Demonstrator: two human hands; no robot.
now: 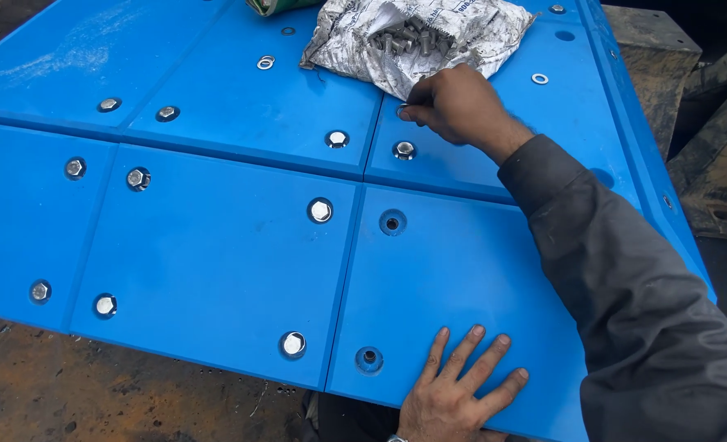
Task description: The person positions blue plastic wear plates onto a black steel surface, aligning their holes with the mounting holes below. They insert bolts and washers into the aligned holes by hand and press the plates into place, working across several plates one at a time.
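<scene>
My left hand [455,389] lies flat on the near edge of a blue panel [445,278], fingers spread, holding nothing. My right hand [455,105] reaches out in a grey sleeve to the edge of a crumpled plastic bag [417,37] holding several steel bolts [404,38]. Its fingertips pinch a small metal piece, a bolt or washer, just above a seated bolt [404,150]. Two empty bolt holes [392,222] [369,358] sit in the panel between my hands.
Several blue panels are joined side by side, with bolts seated in most recesses [320,210]. Loose washers [265,62] [539,78] lie near the bag. Dark rubber blocks [715,139] stand at the right; rusty ground [93,393] lies below the panels' near edge.
</scene>
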